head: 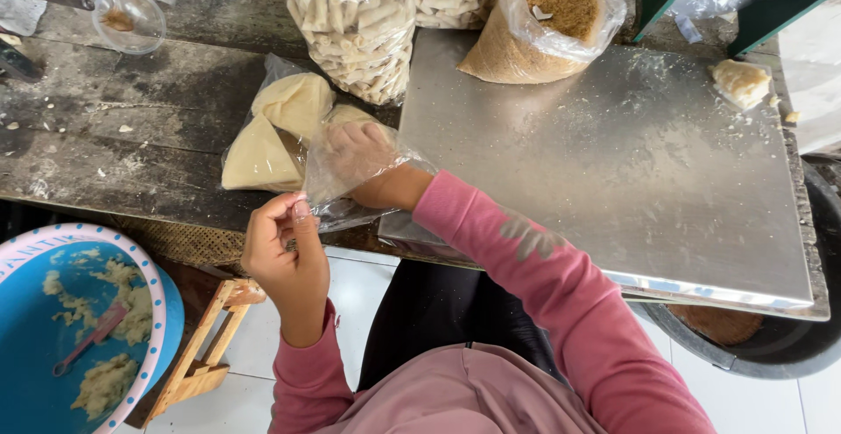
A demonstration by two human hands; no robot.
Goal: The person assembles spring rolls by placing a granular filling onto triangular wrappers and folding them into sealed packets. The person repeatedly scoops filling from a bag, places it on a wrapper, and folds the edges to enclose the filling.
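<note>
My right hand [355, 155] is pushed inside a clear plastic bag [279, 73] that lies on the dark wooden table [131, 92]. The bag holds pale folded wrappers [293, 104], and my fingers show through the plastic, beside the wrappers. My left hand [282, 246] pinches the near edge of that bag's opening at the table's front edge. Both arms are in pink sleeves.
A steel sheet [631, 162] covers the table's right part, with a dough lump [740, 81] at its far corner. Behind stand a bag of rolled sticks [359, 22] and a bag of breadcrumbs [547, 22]. A blue bowl [26, 338] with filling sits lower left, beside a wooden stool [206, 346].
</note>
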